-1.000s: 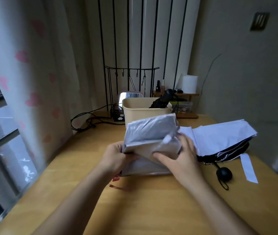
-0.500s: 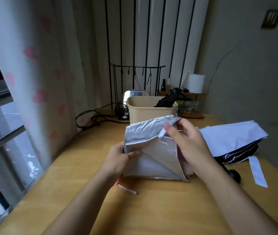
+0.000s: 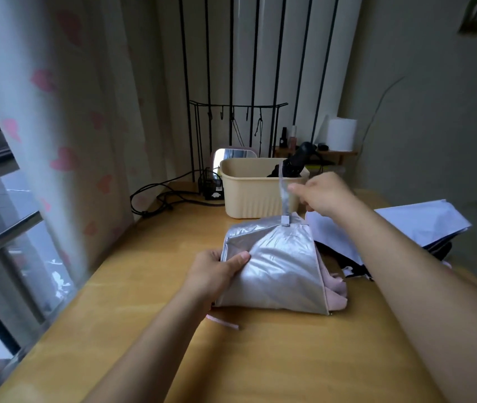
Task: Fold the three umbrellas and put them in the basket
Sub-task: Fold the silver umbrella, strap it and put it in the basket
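Silver umbrella [image 3: 278, 269]; basket [image 3: 252, 199] behind, cables [image 3: 156, 199] left

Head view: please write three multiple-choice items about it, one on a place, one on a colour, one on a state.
1. Where is the black umbrella? A in the basket; B on the floor; C on the windowsill.
2. What colour is the basket? A beige; B red; C blue.
3. How is the silver umbrella's strap? A wound round it; B held up by the right hand; C torn off.
1 A: its end sticks out over the rim. 2 A: its walls are beige. 3 B: the hand pinches it taut.
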